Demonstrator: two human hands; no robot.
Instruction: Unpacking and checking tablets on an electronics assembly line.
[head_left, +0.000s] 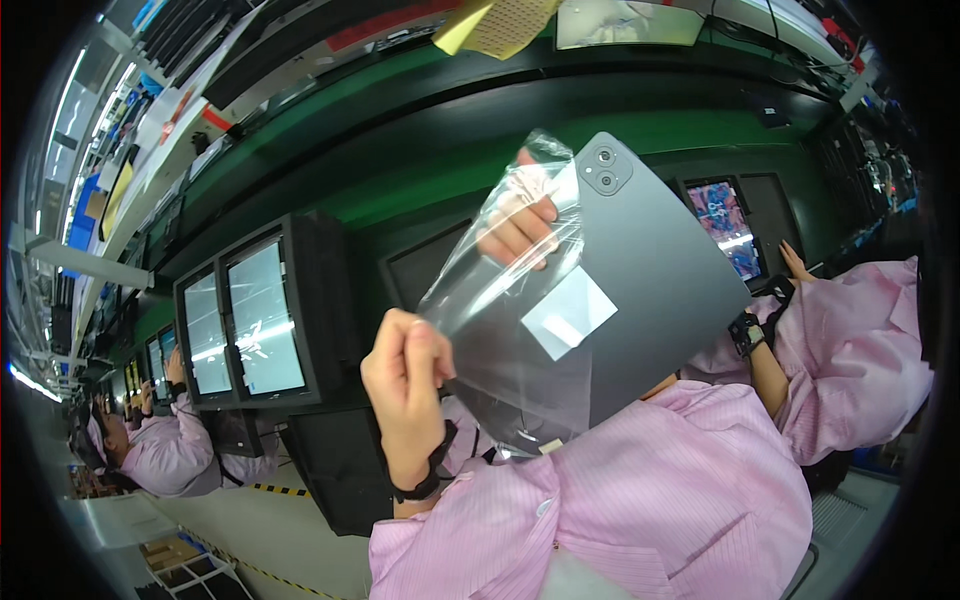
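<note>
Strip lights (pixel 32 385) are seen glowing at the far left of a busy production hall, where a row of workstations is stretched into the distance. The nearest workbench (pixel 690 122) is surfaced in green and crossed by a broad black ledge (pixel 640 95). Above it, a pale shelf (pixel 142 195) is crowded with assorted items, blue containers (pixel 85 205) among them. A black stand (pixel 325 300) is set at the bench's left. Below, the grey floor (pixel 255 530) is marked with black-and-yellow tape (pixel 280 491), and cardboard boxes (pixel 170 552) are stacked beside a white-framed rack (pixel 212 572).
</note>
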